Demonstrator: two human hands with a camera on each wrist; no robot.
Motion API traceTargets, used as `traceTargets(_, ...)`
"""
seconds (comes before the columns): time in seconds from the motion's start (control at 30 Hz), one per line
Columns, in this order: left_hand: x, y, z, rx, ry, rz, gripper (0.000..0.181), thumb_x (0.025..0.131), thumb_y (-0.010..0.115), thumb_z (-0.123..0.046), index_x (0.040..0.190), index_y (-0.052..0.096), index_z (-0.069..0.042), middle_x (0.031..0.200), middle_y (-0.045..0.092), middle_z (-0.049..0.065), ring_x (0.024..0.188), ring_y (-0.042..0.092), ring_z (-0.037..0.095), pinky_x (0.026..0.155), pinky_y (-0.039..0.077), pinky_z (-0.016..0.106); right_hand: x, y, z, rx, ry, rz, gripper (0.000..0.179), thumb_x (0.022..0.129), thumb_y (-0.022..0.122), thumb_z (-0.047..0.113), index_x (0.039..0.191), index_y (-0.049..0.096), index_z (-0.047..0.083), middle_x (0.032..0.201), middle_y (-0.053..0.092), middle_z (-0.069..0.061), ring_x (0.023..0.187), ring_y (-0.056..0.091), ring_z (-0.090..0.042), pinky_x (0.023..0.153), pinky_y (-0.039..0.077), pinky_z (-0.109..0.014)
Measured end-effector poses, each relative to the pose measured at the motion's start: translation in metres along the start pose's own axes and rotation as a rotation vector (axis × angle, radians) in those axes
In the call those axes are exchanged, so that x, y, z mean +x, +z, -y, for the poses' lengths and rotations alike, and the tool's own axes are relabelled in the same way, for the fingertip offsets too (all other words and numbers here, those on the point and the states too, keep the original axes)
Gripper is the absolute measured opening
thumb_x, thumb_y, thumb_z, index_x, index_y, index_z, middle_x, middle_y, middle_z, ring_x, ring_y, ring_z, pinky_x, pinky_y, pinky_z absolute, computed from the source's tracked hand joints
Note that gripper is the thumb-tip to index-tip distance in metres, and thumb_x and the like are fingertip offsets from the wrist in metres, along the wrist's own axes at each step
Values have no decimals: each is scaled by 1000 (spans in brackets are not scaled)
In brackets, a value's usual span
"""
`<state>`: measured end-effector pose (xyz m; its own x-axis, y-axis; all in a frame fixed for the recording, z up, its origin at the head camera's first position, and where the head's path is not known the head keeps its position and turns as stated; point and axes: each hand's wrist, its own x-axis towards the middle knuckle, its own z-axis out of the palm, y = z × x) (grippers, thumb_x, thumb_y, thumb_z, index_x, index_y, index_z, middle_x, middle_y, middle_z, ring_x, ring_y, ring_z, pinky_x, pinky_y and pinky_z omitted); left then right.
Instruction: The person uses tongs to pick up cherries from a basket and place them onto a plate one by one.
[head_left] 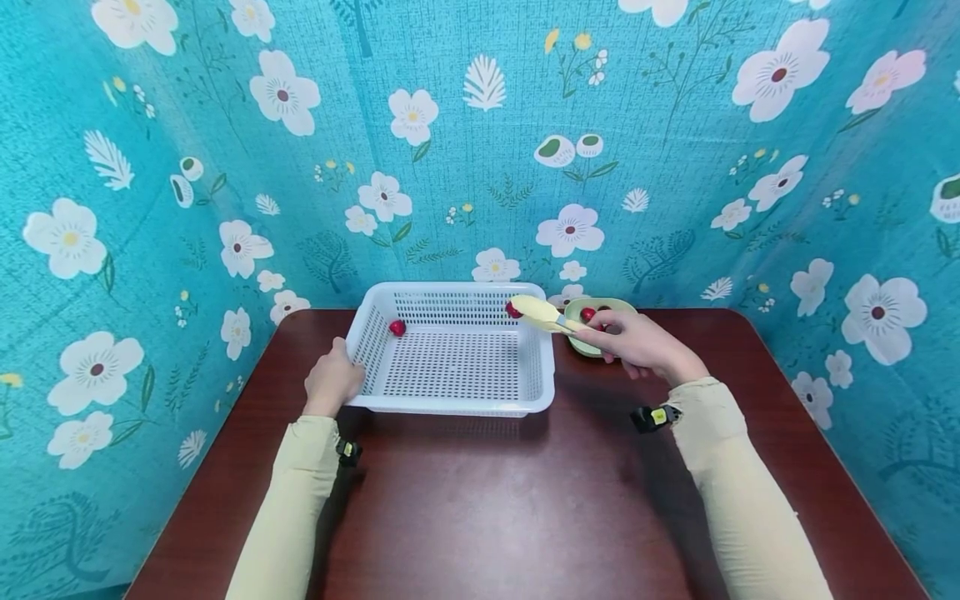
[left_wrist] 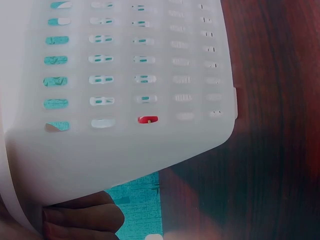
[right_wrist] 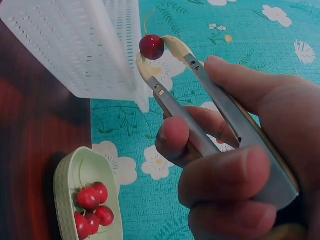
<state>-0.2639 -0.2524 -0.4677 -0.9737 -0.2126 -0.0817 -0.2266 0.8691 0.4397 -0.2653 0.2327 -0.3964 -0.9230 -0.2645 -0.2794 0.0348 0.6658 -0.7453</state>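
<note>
My left hand (head_left: 332,380) grips the left rim of a white perforated plastic basket (head_left: 450,406); in the left wrist view its curled fingers (left_wrist: 82,217) show below the basket's corner. My right hand (head_left: 637,340) holds a pair of tongs (right_wrist: 220,117) with metal arms and cream tips. Between those tips a red cherry (right_wrist: 152,47) with a stem is pinched, above the basket's right end in the head view. Another cherry (head_left: 397,327) lies inside the basket at the left. Under my right hand stands a light green bowl (right_wrist: 64,192) with several cherries (right_wrist: 89,198).
The basket and bowl stand at the back of a dark reddish-brown table (head_left: 510,500). A blue-green flowered cloth (head_left: 465,167) hangs behind the table and along both sides. Each wrist bears a small black camera (head_left: 654,418).
</note>
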Motion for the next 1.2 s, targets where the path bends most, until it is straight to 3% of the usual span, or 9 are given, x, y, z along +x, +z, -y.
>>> traceTargets(0.23,1,2,0,7,1,-5,48,98,59,-21,135,40,3,111,64,29,89,70,41,79,56,57,-8,-11,-11,-20,-17,-21,51,96,65,58,122,64,14,79,60,-14,43,44,-20,44,46,-37)
traceTargets(0.8,3,2,2,7,-1,0,48,98,58,-20,136,40,3,109,65,28,90,69,41,79,54,58,-25,-38,-53,-42,18,-82,49,98,61,59,114,62,13,80,60,-14,45,47,-22,46,46,-43)
traceTargets(1.2,0,2,0,6,1,-8,46,98,58,-20,134,40,3,108,65,28,87,70,40,76,54,55,-25,-40,-77,-47,34,-94,51,100,60,57,113,61,8,80,60,-15,47,50,-22,48,49,-43)
